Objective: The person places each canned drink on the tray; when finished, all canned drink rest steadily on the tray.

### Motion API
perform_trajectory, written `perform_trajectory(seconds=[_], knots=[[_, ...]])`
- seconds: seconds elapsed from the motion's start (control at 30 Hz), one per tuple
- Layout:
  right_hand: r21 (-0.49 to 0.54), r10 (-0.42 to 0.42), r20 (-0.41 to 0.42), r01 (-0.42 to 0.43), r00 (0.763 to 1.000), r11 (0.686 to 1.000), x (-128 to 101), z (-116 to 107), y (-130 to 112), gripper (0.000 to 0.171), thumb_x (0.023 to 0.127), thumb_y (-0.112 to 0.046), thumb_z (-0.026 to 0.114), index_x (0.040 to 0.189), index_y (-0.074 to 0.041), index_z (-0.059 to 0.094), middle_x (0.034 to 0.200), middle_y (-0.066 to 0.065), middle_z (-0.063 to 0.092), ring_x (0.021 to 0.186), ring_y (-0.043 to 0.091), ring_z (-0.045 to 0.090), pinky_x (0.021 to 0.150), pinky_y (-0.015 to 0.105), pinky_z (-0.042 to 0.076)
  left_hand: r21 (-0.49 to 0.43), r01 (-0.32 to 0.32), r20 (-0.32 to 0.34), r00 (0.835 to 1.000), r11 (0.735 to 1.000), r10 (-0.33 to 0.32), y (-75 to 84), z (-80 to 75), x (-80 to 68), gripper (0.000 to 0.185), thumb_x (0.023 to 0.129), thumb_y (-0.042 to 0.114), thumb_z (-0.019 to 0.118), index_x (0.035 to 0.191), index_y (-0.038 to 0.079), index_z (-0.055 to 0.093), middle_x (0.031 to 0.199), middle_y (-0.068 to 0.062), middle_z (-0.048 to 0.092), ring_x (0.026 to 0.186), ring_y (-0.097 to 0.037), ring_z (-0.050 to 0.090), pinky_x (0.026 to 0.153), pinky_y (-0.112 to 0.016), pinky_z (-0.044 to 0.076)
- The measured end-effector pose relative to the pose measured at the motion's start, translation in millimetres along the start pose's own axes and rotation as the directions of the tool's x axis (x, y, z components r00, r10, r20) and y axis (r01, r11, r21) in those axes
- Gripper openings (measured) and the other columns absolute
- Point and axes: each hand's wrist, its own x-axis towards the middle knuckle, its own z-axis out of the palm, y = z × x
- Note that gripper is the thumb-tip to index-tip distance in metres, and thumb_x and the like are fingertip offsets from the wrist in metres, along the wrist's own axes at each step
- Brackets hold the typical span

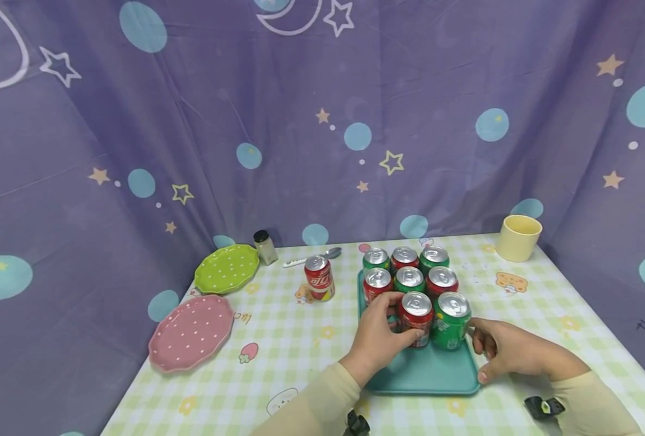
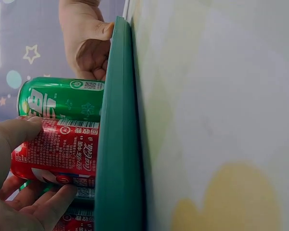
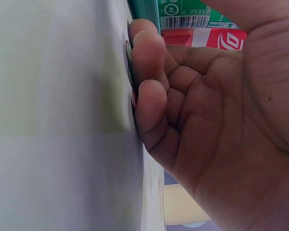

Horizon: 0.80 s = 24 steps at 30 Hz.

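My left hand grips a red Coca-Cola can with thumb and fingers around its sides. That can stands upright in the front row on a teal tray. Right beside it is a green soda can, also upright. Behind these two stand more red and green cans in rows. My right hand is at the tray's right edge, its thumb by the front corner. In the right wrist view its fingers are loosely bent near the tablecloth and hold no can.
Left of the tray stands a lone red can, with a spoon behind it. A black-lidded jar, a green plate and a pink plate are farther left. A yellow cup stands at the back right.
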Motion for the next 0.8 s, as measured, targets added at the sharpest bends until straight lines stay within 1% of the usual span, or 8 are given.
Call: perform_trajectory(seconds=[0.2,0.37,0.4,0.5,0.63,0.7,0.8], knots=[[0.018,0.006,-0.004,-0.006,1.0,1.0,0,0,-1,0.062,0.072,-0.017,0.096,0.113,0.002,0.053,0.092,0.011,0.057,0.073,0.017,0.054,0.059,0.03,0.047,0.025,-0.004,0.003,1.0,1.0,0.004,0.2,-0.1,-0.2,0.067,0.082,0.025,0.094,0.138,0.023,0.057,0.129,0.008,0.06,0.11,-0.005,0.06,0.09,-0.024,0.058],[0.027,-0.004,-0.005,0.004,1.0,1.0,-1,1,-2,0.068,0.072,-0.016,0.096,0.119,0.004,0.052,0.093,0.012,0.058,0.073,0.018,0.055,0.059,0.029,0.047,0.041,0.0,0.008,1.0,0.999,0.0,-0.9,-0.2,-0.2,0.067,0.082,0.027,0.093,0.138,0.025,0.057,0.13,0.009,0.059,0.111,-0.004,0.06,0.09,-0.025,0.059],[0.03,-0.006,-0.004,0.006,1.0,1.0,-1,1,-2,0.069,0.072,-0.016,0.096,0.12,0.005,0.052,0.093,0.013,0.058,0.073,0.017,0.055,0.059,0.029,0.048,0.052,-0.004,0.01,1.0,0.999,0.003,-0.9,-0.4,-0.3,0.067,0.082,0.029,0.093,0.138,0.025,0.056,0.13,0.009,0.059,0.111,-0.004,0.061,0.09,-0.026,0.059],[0.028,-0.009,-0.002,0.009,1.0,1.0,-1,1,-2,0.067,0.071,-0.017,0.096,0.118,0.004,0.052,0.093,0.013,0.058,0.073,0.016,0.055,0.059,0.029,0.048,0.127,-0.03,0.014,1.0,0.991,0.028,0.8,-3.6,-1.1,0.071,0.082,0.036,0.093,0.14,0.025,0.055,0.129,0.01,0.059,0.111,-0.006,0.062,0.09,-0.027,0.058],[0.018,-0.005,0.001,0.005,1.0,1.0,-1,0,-1,0.064,0.071,-0.018,0.097,0.112,0.002,0.053,0.093,0.013,0.058,0.072,0.014,0.055,0.059,0.03,0.048,0.206,-0.09,0.02,0.996,0.975,0.087,9.9,-16.3,-0.8,0.072,0.082,0.045,0.091,0.141,0.023,0.055,0.123,0.009,0.063,0.107,-0.012,0.066,0.09,-0.027,0.057],[0.009,-0.003,0.001,0.003,1.0,1.0,-1,0,0,0.063,0.071,-0.02,0.097,0.111,0.002,0.053,0.093,0.013,0.058,0.072,0.014,0.055,0.06,0.03,0.049,0.2,-0.118,0.019,0.993,0.973,0.116,15.3,-26.9,1.1,0.069,0.083,0.043,0.09,0.139,0.02,0.057,0.119,0.006,0.066,0.103,-0.015,0.068,0.089,-0.03,0.059],[0.004,-0.006,0.004,0.006,1.0,1.0,-1,0,-1,0.064,0.071,-0.021,0.097,0.111,0.002,0.053,0.093,0.014,0.058,0.073,0.014,0.055,0.06,0.03,0.049,0.157,-0.148,0.006,0.989,0.976,0.149,19.7,-46.8,6.9,0.062,0.086,0.037,0.089,0.136,0.016,0.06,0.114,-0.001,0.07,0.101,-0.021,0.069,0.085,-0.037,0.061]])
